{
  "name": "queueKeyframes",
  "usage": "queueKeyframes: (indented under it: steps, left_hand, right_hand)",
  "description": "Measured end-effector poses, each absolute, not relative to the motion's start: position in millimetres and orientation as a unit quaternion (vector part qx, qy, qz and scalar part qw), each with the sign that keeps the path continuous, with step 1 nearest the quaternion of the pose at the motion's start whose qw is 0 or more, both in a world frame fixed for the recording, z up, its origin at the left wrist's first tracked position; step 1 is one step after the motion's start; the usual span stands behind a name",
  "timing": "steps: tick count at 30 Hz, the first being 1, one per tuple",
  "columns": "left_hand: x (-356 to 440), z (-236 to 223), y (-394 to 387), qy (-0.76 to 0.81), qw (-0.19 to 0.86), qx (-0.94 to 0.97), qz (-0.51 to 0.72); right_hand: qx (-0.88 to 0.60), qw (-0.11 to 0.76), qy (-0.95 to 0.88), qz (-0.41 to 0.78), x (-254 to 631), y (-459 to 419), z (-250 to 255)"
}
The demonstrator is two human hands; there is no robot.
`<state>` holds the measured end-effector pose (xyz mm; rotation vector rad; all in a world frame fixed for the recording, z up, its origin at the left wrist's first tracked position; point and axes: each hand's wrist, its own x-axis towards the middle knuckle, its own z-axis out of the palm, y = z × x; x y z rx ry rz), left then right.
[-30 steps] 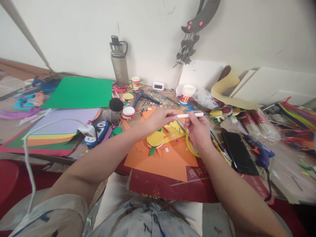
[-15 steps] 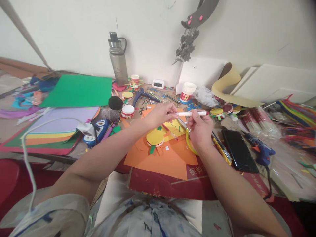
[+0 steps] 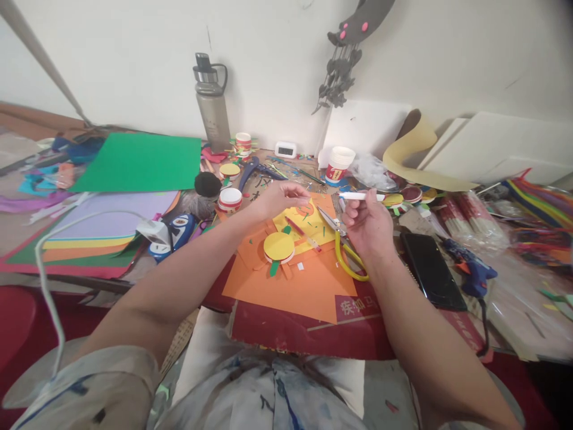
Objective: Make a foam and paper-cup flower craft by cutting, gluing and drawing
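Head view: orange paper (image 3: 280,292) lies at six o'clock. Left hand (image 3: 275,202) curls its fingers, on what I cannot tell; right hand (image 3: 369,227), at its three o'clock, has scissors (image 3: 338,246) at seven and pinches a pen (image 3: 356,196).

Forearms (image 3: 192,263) outstretched, left fingers (image 3: 294,192) loosely curled, right fingers (image 3: 353,214) in a pinch.

The person's right hand (image 3: 370,224) pinches a white marker (image 3: 362,196), blue end leftward. The left hand (image 3: 281,200) hangs apart near yellow paper (image 3: 311,221); I can't tell whether its fingers hold anything. Nearer, a yellow-topped disc (image 3: 279,246) sits on orange sheets (image 3: 286,295), yellow-handled scissors (image 3: 339,252) to its right.
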<state>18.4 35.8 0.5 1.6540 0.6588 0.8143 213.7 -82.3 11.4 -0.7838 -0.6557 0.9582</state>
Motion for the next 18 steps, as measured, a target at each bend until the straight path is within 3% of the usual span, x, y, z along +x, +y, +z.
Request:
queueKeyframes:
  steps: [9,18]
  left_hand:
    - [17,-4,38,0.270,0.557,0.719,0.317]
    - [16,-5,36,0.314,0.246,0.894,0.203]
  right_hand:
    - [-0.352,0.761,-0.287,0.463,219,-82,9]
    - [-0.395,0.699,-0.378,0.461,198,-89,-2]
